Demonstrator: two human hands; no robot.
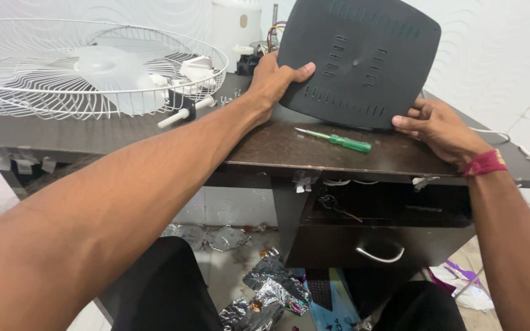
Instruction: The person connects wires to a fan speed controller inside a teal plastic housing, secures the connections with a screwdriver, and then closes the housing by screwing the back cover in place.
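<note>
- Bare forearms fill the lower frame, both reaching up to a dark slotted panel (358,58) at upper centre, tilted on edge over the brown desk (124,132).
- Keeping the panel steady probably calls for support on both sides, lower edge resting near the desk.
- Left hand (272,83) clamps the panel's left edge, thumb across the front.
- Right hand (440,130) touches the lower right corner, fingers loosely curled.
- Green screwdriver (334,140) lies just below; white fan cage (87,70) sits upper left.
</note>
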